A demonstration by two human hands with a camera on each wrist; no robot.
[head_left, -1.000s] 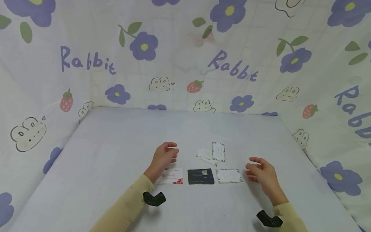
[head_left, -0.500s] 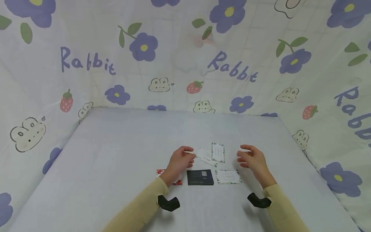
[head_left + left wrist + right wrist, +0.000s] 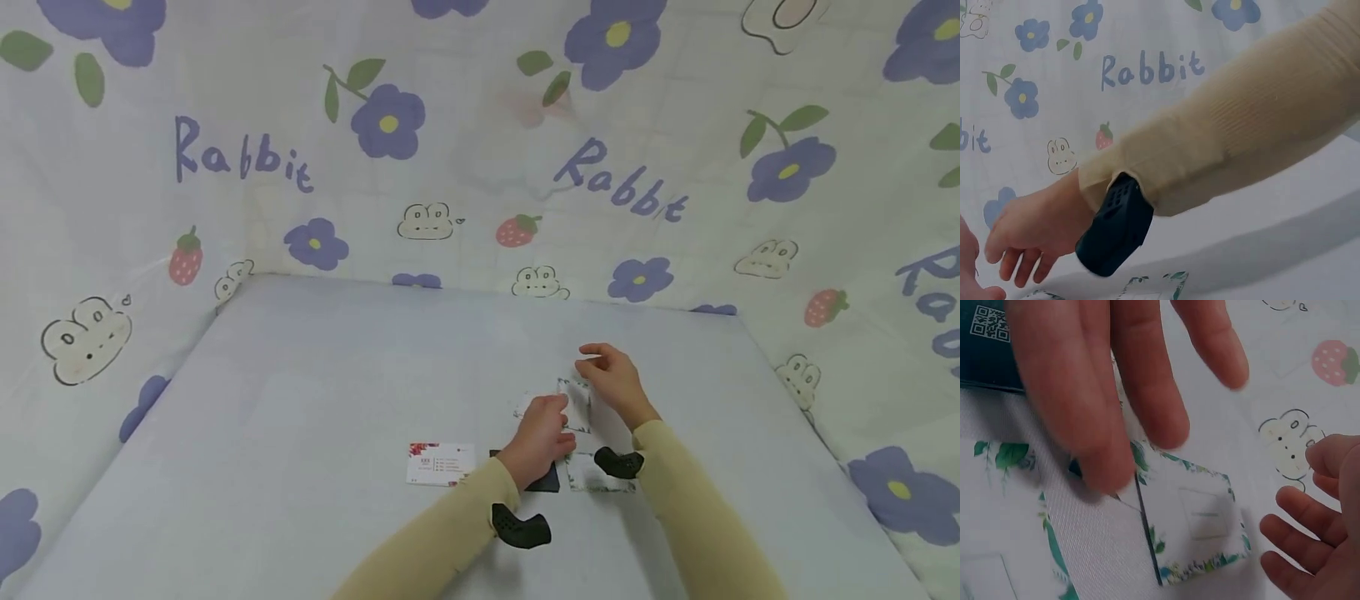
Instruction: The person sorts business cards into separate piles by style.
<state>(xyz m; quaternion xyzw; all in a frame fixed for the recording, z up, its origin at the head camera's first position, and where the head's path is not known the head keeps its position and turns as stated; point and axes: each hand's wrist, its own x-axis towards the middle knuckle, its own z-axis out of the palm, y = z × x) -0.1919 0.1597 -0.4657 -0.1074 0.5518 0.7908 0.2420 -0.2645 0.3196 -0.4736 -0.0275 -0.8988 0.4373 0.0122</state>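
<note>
My left hand (image 3: 540, 433) hovers over the middle of the cards, fingers loosely bent and holding nothing. Its fingers (image 3: 1154, 406) hang large across the right wrist view. My right hand (image 3: 615, 383) is just beyond an upright-lying leaf-bordered card (image 3: 581, 410), fingers relaxed with nothing between them. A slanted white card (image 3: 527, 404) lies beside that one, mostly covered by the left hand. Nearer the person, a black card (image 3: 546, 480) with a QR code is partly hidden under the left wrist. Right of it lies another leaf-bordered card (image 3: 588, 475).
A white card with red flowers (image 3: 441, 464) lies at the left of the near row. The white-covered table (image 3: 315, 375) is enclosed by a patterned cloth backdrop (image 3: 465, 150). Black wrist devices (image 3: 521, 527) sit on both sleeves.
Both hands have moved in over the cards: the left to the right, the right forward and to the left. They are now close together. The red-flowered card is uncovered.
</note>
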